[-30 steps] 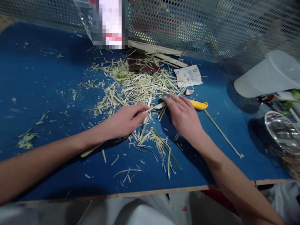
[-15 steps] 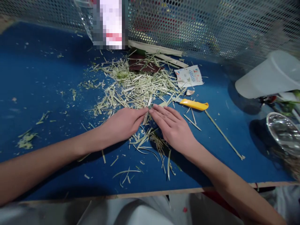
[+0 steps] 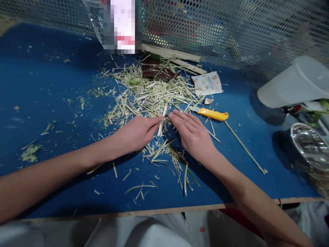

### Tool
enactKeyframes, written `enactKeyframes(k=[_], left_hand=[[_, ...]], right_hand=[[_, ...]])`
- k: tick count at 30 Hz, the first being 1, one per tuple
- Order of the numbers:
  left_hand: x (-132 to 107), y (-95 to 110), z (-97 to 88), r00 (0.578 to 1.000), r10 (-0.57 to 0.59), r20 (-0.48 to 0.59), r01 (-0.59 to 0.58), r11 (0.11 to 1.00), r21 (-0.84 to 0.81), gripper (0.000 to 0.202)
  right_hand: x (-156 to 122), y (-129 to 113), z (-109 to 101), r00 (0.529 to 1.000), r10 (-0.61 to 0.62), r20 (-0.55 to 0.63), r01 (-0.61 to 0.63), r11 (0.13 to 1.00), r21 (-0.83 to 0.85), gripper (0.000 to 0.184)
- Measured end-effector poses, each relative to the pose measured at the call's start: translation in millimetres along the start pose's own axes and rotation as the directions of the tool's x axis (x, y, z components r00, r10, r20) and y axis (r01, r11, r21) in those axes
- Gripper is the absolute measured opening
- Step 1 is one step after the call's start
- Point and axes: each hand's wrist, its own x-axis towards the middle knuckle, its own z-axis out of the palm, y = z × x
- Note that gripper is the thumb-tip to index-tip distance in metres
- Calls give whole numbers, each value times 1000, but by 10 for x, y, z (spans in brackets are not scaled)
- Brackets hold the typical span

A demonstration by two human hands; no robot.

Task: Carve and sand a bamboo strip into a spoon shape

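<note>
My left hand [image 3: 138, 133] is closed, its thumb and forefinger pinching a thin green plant strip [image 3: 166, 117]. My right hand [image 3: 194, 134] faces it, fingers pressed together at the strip's other side; the thumb and most of the strip are hidden. Beneath and beyond my fingertips spreads a heap of pale green plant shavings [image 3: 154, 96]. Close to my right fingers lies a yellow-handled knife [image 3: 213, 114], blade toward the heap. Below my right hand, a narrow green blade [image 3: 192, 176] and loose shavings [image 3: 176, 159] lie on the blue table [image 3: 64, 185].
A printed white packet [image 3: 207, 84] and long pale strips [image 3: 169, 53] lie behind the heap. A thin stalk [image 3: 245, 147] stretches right of the knife. At the right are a tilted translucent cup [image 3: 290, 84] and a metal bowl [image 3: 309, 144]. A perforated metal screen [image 3: 218, 31] borders the back.
My right fingertips have shifted slightly right and up, opening a small gap from my left fingertips. More of the green blade shows below my right hand.
</note>
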Motion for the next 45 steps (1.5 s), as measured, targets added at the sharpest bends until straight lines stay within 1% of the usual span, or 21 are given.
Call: enactKeyframes(k=[2, 5, 6, 9, 10, 14, 15, 18, 19, 23, 24, 27, 28, 31, 33, 35, 38, 42, 45], left_hand=[[-2, 0, -3, 1000, -2, 0, 2, 1000, 1, 49], [-4, -9, 2, 1000, -6, 1, 6, 1000, -8, 50], [-4, -11, 4, 1000, -5, -2, 5, 1000, -10, 49], [-5, -7, -1, 1000, 5, -8, -5, 1000, -9, 49], [-6, -4, -6, 1000, 1, -6, -1, 1000, -8, 49], [-7, 5, -29, 999, -31, 19, 31, 999, -37, 50], [-6, 5, -31, 999, -28, 21, 29, 999, -39, 50], [-4, -1, -29, 1000, -11, 7, 12, 999, -32, 50], [-3, -3, -27, 1000, -11, 6, 11, 999, -35, 50], [1, -8, -20, 1000, -16, 17, 17, 997, -70, 51], [1, -8, -20, 1000, -14, 16, 15, 997, -71, 50], [3, -9, -30, 1000, -17, 12, 17, 997, -70, 50], [6, -12, -37, 1000, -23, 15, 24, 997, -79, 50], [24, -19, -70, 996, -67, 62, 74, 990, -123, 52], [44, -20, -96, 990, -91, 107, 106, 984, -144, 54], [66, -21, -113, 989, -99, 114, 114, 983, -141, 54], [94, -27, -117, 993, -89, 78, 98, 988, -116, 51], [112, -29, -112, 995, -75, 67, 81, 992, -100, 50], [105, -27, -121, 994, -75, 75, 82, 991, -106, 50]], right_hand=[[-3, 17, 17, 1000, 26, 9, -26, 1000, -16, 59], [-5, 55, 15, 995, 97, -14, -98, 994, -58, 56], [-4, 55, 14, 996, 92, -20, -93, 994, -57, 55], [6, 19, 15, 1000, 15, 2, -14, 1000, -19, 56], [10, 9, 18, 1000, 6, 7, -6, 1000, -16, 57], [23, -4, 27, 997, 74, -20, -75, 996, -47, 57], [25, -8, 29, 998, 65, -16, -66, 997, -40, 57], [30, -7, 31, 1000, -11, 15, 11, 1000, 0, 58], [29, 1, 30, 1000, -11, 17, 11, 1000, -2, 58], [21, 14, 22, 996, 94, -8, -95, 994, -55, 56], [20, 1, 20, 996, 84, 1, -84, 995, -47, 57], [20, -27, 23, 999, 1, 40, -1, 1000, 5, 61], [18, -15, 27, 999, 1, 39, -1, 1000, 6, 62], [-5, 77, 33, 996, 95, -2, -95, 995, -43, 60], [-24, 123, 29, 992, 121, -20, -122, 991, -58, 59], [-32, 115, 20, 993, 108, -37, -110, 993, -50, 61], [-13, 26, 15, 996, 69, -54, -72, 997, -41, 64], [25, -38, 42, 1000, 2, 2, -2, 1000, -10, 64], [20, 37, 65, 999, 53, -5, -53, 998, -32, 60]])
